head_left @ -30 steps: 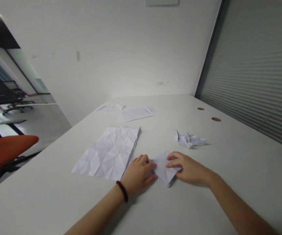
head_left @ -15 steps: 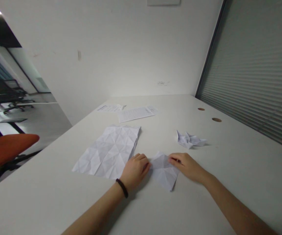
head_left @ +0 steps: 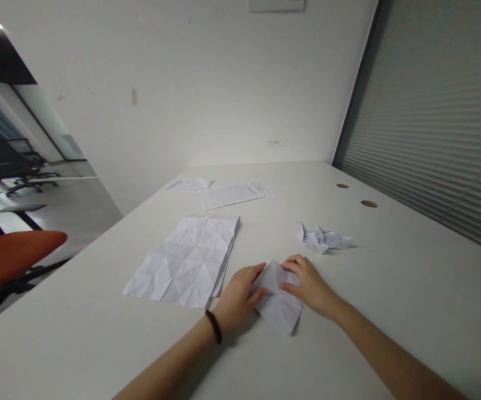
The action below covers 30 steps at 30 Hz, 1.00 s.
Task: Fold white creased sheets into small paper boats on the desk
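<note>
A small folded white paper piece (head_left: pixel 279 305) lies on the white table (head_left: pixel 348 344) in front of me. My left hand (head_left: pixel 238 297), with a dark band on the wrist, pinches its left side. My right hand (head_left: pixel 307 283) pinches its upper right part, and the top of the paper is lifted between both hands. A large creased white sheet (head_left: pixel 186 258) lies flat just left of my left hand. A finished folded paper shape (head_left: pixel 323 238) sits farther back on the right.
Two printed sheets (head_left: pixel 229 193) lie at the far side of the table near the wall. Two round holes (head_left: pixel 368 203) are in the tabletop at the right, beside a slatted blind. An orange chair (head_left: pixel 10 258) stands off the table's left edge.
Both hands have closed in on the small paper. Its top edge, flat half a second ago, is now raised between the fingers, and the right hand has shifted left.
</note>
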Available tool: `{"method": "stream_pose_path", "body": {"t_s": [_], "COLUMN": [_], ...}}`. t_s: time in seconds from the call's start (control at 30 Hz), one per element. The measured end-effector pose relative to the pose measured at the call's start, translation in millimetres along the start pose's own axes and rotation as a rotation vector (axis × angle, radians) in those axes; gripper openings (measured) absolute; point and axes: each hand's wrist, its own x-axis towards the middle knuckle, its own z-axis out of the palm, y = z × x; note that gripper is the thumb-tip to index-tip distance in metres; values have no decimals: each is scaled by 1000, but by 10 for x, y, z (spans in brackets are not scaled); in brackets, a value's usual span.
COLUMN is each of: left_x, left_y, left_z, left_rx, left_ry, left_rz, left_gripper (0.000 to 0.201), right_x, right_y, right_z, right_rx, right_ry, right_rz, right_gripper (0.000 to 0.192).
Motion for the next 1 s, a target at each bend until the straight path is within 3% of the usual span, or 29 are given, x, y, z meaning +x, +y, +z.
{"method": "stream_pose_path", "body": {"t_s": [0.17,0.27,0.33,0.43,0.5,0.57,0.67,0.8,0.9,1.0], "left_x": [14,25,36,54,66,76,86,79,56,37], "left_y": [13,49,80,110,114,111,110,103,64,-2], "left_z": [23,9,-22,-96,-147,-180,-180,-119,-95,-115], "left_rx": [-354,-382,-333,-326,-417,-558,-739,-701,-468,-140], "left_ry": [28,-3,26,203,368,485,516,389,299,205], "left_rz": [-140,-176,-198,-256,-276,-262,-210,-141,-21,100], "left_gripper": [53,58,45,18,13,17,23,16,2,28], "right_x": [-30,-50,-49,-17,18,50,69,24,-26,-50], "right_y": [-161,-256,-277,-224,-169,-135,-146,-187,-184,-165], "right_z": [8,32,52,64,54,44,64,110,65,-16], "right_rx": [251,401,472,607,749,909,1081,895,576,265], "right_ry": [-29,-68,-27,168,283,309,236,125,145,165], "right_rz": [0,-22,-21,44,128,210,242,141,-125,-358], "right_gripper": [28,27,33,46,52,55,49,34,22,8]}}
